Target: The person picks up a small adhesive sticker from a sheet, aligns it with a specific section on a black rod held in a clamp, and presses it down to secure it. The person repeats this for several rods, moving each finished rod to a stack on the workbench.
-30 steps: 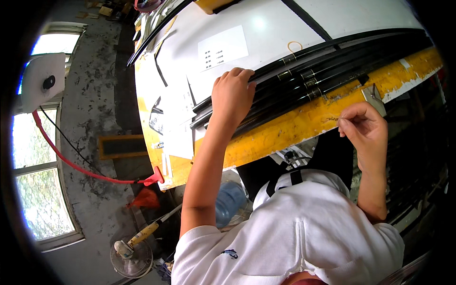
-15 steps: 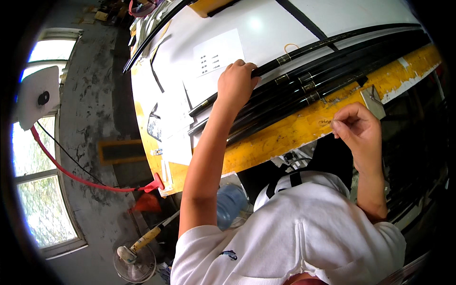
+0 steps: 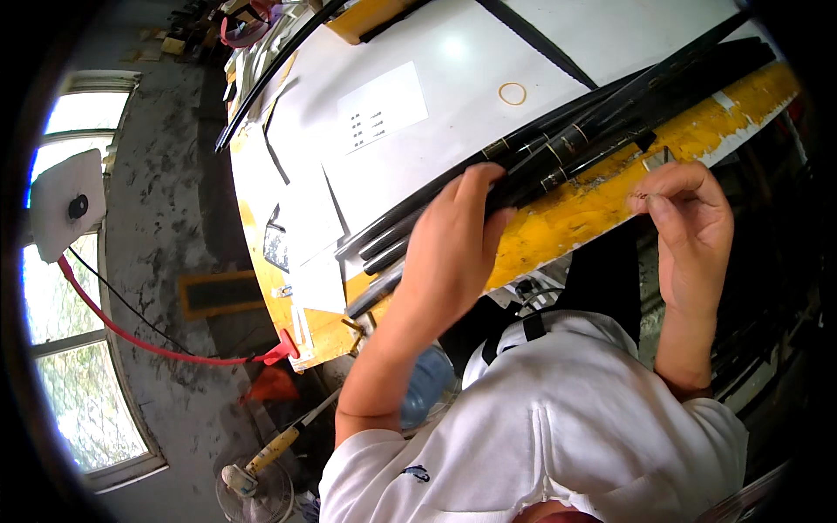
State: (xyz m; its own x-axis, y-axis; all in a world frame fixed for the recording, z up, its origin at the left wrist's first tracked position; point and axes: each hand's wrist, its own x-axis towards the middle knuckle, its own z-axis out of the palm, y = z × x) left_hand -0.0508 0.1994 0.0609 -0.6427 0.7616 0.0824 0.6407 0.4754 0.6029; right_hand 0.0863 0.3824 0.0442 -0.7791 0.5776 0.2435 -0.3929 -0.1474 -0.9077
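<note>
The left hand (image 3: 453,253) is closing its grip over the black rods (image 3: 558,148) while the right hand (image 3: 689,227) is pinching something tiny, best kept steady above the yellow table (image 3: 602,209) edge.

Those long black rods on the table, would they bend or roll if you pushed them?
The long thin black rods look stiff, lying straight across the white tabletop. Being round and slim, they would probably roll. The left hand rests on them; they seem light.
</note>
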